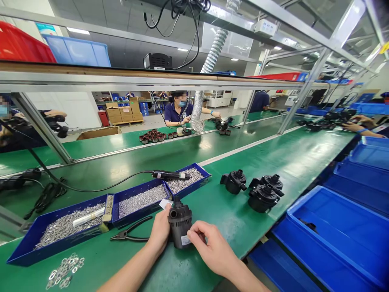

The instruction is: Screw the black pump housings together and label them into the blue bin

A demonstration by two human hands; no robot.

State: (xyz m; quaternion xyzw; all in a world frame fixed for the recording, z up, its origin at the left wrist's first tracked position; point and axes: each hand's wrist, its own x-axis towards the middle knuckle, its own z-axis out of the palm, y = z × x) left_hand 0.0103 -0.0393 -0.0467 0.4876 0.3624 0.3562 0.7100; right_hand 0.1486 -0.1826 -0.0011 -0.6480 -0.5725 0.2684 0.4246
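A black pump [180, 223] with a port on top stands on the green bench, and my left hand [160, 228] is closed around its left side. Between the fingers of that hand a small white paper piece [165, 203] sticks up. On the pump's lower front is a white label [185, 240]. My right hand [212, 248] has its thumb and forefinger pinched together at the label's right edge; the other fingers are curled. Just left of my left hand lie black-handled pliers [130, 235].
Blue trays of screws [67, 227] and small metal parts [142, 200] stand left, with an electric screwdriver [170, 175] across them. Loose metal rings [65, 269] lie at front left. More black pumps [264, 196] stand right, beside blue bins [340, 227]. A co-worker [179, 109] sits opposite.
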